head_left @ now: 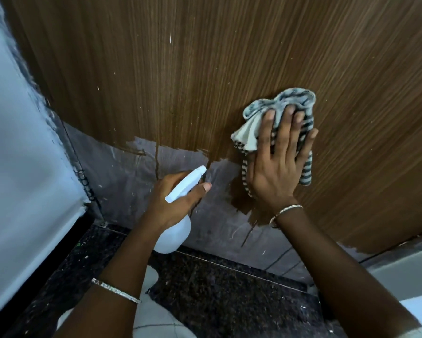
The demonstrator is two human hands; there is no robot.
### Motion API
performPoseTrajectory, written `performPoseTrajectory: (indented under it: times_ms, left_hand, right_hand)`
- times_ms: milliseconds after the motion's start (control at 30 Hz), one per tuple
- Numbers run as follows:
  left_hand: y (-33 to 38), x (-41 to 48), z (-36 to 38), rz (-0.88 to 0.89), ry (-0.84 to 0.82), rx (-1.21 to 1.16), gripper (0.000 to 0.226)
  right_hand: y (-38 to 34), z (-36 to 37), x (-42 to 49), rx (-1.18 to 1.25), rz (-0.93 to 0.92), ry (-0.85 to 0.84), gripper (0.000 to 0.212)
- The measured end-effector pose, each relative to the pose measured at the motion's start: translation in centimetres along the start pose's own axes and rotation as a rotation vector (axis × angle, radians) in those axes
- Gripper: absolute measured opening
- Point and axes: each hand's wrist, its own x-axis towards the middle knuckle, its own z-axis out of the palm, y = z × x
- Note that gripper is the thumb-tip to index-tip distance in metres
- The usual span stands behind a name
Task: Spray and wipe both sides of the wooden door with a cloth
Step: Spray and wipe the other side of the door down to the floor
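Observation:
The brown wooden door (205, 69) fills the upper view, its grain running vertically, with small white specks and a grey unfinished band along its bottom. My right hand (276, 164) lies flat with straight, spread fingers, pressing a bunched black-and-white striped cloth (282, 102) against the door at right of centre. My left hand (178, 198) grips a white spray bottle (174, 236) by the neck, nozzle pointing up and right toward the door's lower part. Dark wet streaks run down the grey band between my hands.
A pale wall (22, 167) stands at the left, meeting the door at a rough dark edge. Below lies a dark speckled stone threshold (217, 296). A light ledge (405, 272) sits at lower right. Both wrists wear thin bangles.

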Motion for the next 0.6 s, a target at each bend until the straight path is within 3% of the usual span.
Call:
performPoseTrajectory:
  times_ms: [67, 233, 300, 433, 533, 600]
  left_hand:
    - [0.0, 0.0, -0.5, -0.019, 0.005, -0.016, 0.009]
    - [-1.2, -0.2, -2.6, -0.158, 0.139, -0.142, 0.01]
    - [-2.2, -0.8, -3.2, -0.175, 0.133, -0.125, 0.017]
    - [-3.0, -1.2, -3.8, -0.159, 0.17, -0.07, 0.025]
    - [-3.2, -1.0, -4.1, -0.099, 0.185, -0.033, 0.019]
    - [-3.5, -0.8, -4.3, -0.078, 0.197, -0.007, 0.017]
  right_hand:
    - [-0.9, 0.7, -1.2, -0.059, -0.041, 0.002, 0.076]
    - [-2.1, 2.8, -11.8, -0.015, -0.54, -0.249, 0.087]
    - [-2.2, 2.7, -13.2, -0.019, -0.598, -0.308, 0.09]
    - [-1.5, 1.3, -8.7, 0.035, -0.46, -0.269, 0.097]
    - [-1.8, 0.4, -1.3, 0.038, -0.205, -0.117, 0.082]
    - [-2.6, 0.4, 1.9, -0.023, -0.129, -0.018, 0.072]
